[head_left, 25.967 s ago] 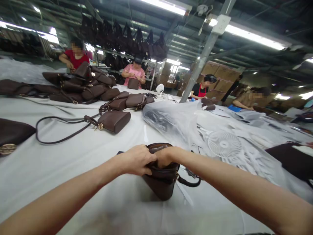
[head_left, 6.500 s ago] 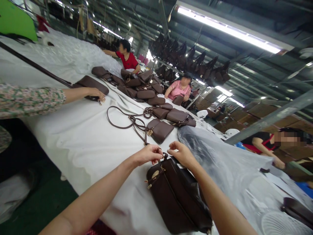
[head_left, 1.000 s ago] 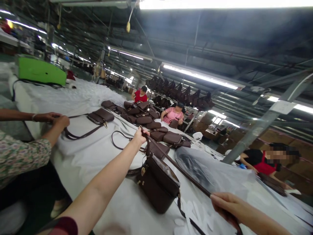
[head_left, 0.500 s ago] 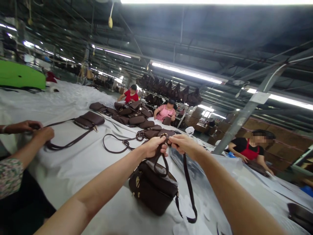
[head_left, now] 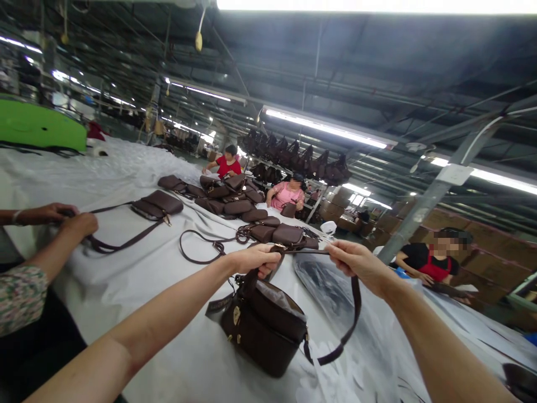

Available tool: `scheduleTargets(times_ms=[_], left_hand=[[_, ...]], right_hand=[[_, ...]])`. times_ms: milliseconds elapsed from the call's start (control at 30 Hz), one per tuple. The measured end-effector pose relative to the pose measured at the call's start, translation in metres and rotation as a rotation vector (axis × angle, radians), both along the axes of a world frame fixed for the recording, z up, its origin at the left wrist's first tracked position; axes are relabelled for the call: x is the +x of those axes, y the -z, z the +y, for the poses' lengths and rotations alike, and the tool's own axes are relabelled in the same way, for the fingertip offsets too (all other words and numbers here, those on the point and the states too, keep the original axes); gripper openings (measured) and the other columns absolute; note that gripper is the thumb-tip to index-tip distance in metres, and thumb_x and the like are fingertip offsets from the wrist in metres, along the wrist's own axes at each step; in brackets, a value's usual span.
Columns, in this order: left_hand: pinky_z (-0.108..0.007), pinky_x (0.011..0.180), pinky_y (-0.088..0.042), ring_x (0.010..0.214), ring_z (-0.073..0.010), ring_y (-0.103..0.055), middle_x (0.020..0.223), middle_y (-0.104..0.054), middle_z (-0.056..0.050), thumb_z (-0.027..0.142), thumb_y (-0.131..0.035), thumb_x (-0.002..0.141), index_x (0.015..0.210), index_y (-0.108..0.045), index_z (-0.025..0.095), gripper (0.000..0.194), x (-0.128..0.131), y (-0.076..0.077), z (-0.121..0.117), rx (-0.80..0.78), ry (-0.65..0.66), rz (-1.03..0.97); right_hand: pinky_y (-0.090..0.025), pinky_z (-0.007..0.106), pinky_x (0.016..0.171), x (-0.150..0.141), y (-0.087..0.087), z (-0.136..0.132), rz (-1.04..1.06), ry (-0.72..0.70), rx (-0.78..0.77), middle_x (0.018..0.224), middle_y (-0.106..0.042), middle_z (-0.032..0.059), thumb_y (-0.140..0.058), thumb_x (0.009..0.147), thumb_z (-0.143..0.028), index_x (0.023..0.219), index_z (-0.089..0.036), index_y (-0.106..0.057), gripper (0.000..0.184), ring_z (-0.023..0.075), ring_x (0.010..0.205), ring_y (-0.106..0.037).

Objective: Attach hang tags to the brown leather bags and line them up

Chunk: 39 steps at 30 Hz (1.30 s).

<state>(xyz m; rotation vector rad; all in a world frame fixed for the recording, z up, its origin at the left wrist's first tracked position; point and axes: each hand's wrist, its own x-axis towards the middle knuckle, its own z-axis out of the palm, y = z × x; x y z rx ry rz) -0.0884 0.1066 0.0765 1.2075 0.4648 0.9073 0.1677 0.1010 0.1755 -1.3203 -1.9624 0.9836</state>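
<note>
A dark brown handbag [head_left: 264,327] with gold fittings stands on the white-covered table in front of me, its top open and clear plastic showing inside. Above it, my left hand [head_left: 258,260] is closed around the strap near a gold buckle. My right hand [head_left: 352,260], to the right, pinches the same shoulder strap [head_left: 356,305]. Between the two hands the strap is drawn out straight. From my right hand it hangs in a curve back to the bag's right side. A dark tag [head_left: 218,308] sticks out at the bag's left.
Several brown bags [head_left: 239,207] lie piled beyond my hands. At left, a co-worker's hands [head_left: 78,221] hold the strap of another bag [head_left: 157,205]. Clear plastic bags [head_left: 327,285] lie to the right. Other people work across the table, near a slanting metal post [head_left: 432,204].
My right hand has moved right, away from my left, stretching the strap between them. The loop hanging under my left hand has gone, and a tag now shows at the bag's left.
</note>
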Motion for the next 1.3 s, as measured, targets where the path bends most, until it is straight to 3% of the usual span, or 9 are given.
scheduleTargets(times_ms=[100,200,400,567,667,767,933,1100,1300], left_hand=[[-0.016,0.044,-0.038,0.043,-0.0045,-0.043,0.06,-0.054,0.004,0.035,-0.071,0.082,0.072,-0.044,0.017,0.033,0.006,0.006,0.009,-0.107,-0.215,-0.235],[-0.024,0.059,-0.052,0.061,-0.0119,-0.062,0.074,-0.065,-0.005,0.036,-0.068,0.085,0.08,-0.051,0.015,0.027,0.025,0.012,0.013,-0.145,-0.297,-0.353],[-0.021,0.043,-0.044,0.045,-0.0118,-0.055,0.06,-0.06,-0.001,0.023,-0.07,0.083,0.077,-0.054,0.012,0.02,0.056,0.021,0.016,-0.245,-0.359,-0.54],[-0.017,0.046,-0.044,0.037,-0.0029,-0.04,0.052,-0.041,0.009,0.026,-0.057,0.094,0.07,-0.037,0.018,0.032,-0.003,0.013,0.046,-0.311,-0.567,-0.715],[-0.015,0.045,-0.042,0.035,-0.0006,-0.033,0.054,-0.041,0.009,0.025,-0.049,0.098,0.072,-0.037,0.018,0.029,-0.042,0.011,0.059,-0.326,-0.671,-0.766],[-0.018,0.046,-0.046,0.038,-0.0032,-0.041,0.057,-0.048,0.005,0.02,-0.047,0.097,0.074,-0.043,0.016,0.024,-0.049,0.014,0.06,-0.325,-0.653,-0.742],[-0.028,0.06,-0.056,0.049,-0.0082,-0.057,0.067,-0.061,-0.002,0.021,-0.046,0.098,0.078,-0.051,0.013,0.022,-0.028,0.011,0.052,-0.308,-0.536,-0.698],[-0.034,0.068,-0.058,0.066,-0.0166,-0.068,0.081,-0.069,-0.013,0.025,-0.032,0.101,0.084,-0.057,0.009,0.034,-0.02,0.01,0.043,-0.302,-0.419,-0.596],[-0.024,0.051,-0.052,0.053,-0.0132,-0.062,0.067,-0.064,-0.003,0.022,-0.056,0.093,0.084,-0.056,0.013,0.013,0.022,0.016,0.027,-0.169,-0.305,-0.331]], right_hand=[[-0.025,0.024,0.046,-0.008,0.021,-0.003,-0.16,-0.075,-0.033,0.056,-0.045,-0.0044,-0.057,0.076,-0.063,0.069,-0.019,-0.051,0.044,0.0084,0.047,-0.036],[-0.023,0.024,0.045,-0.037,0.046,0.002,-0.265,-0.065,0.06,0.05,-0.039,-0.0045,-0.05,0.082,-0.048,0.06,-0.02,-0.047,0.035,0.0094,0.046,-0.033],[-0.023,0.023,0.043,-0.093,0.074,0.009,-0.265,-0.094,0.063,0.049,-0.038,-0.005,-0.043,0.083,-0.035,0.059,-0.021,-0.043,0.028,0.0085,0.043,-0.033],[-0.03,0.024,0.044,-0.048,0.076,-0.005,-0.212,-0.175,-0.04,0.057,-0.043,-0.0054,-0.05,0.078,-0.052,0.078,-0.02,-0.052,0.032,0.01,0.046,-0.038],[-0.043,0.028,0.061,-0.006,0.07,-0.004,-0.272,-0.133,0.192,0.075,-0.058,0.0001,-0.058,0.075,-0.051,0.103,-0.02,-0.058,0.041,0.0166,0.067,-0.055],[-0.044,0.032,0.077,0.008,0.062,-0.001,-0.409,-0.174,0.397,0.087,-0.065,0.0039,-0.049,0.084,-0.049,0.093,-0.023,-0.063,0.031,0.0211,0.084,-0.059],[-0.036,0.029,0.062,-0.012,0.05,0.002,-0.577,-0.153,0.552,0.064,-0.058,0.0015,-0.039,0.091,-0.046,0.066,-0.022,-0.052,0.037,0.0184,0.064,-0.054],[-0.035,0.03,0.064,-0.028,0.044,0.005,-0.632,-0.008,0.728,0.071,-0.065,0.0041,-0.039,0.094,-0.042,0.074,-0.024,-0.057,0.032,0.0195,0.065,-0.056],[-0.029,0.029,0.06,-0.069,0.041,0.001,-0.845,-0.029,0.728,0.08,-0.07,0.0065,-0.044,0.095,-0.04,0.081,-0.023,-0.062,0.028,0.0213,0.073,-0.062]])
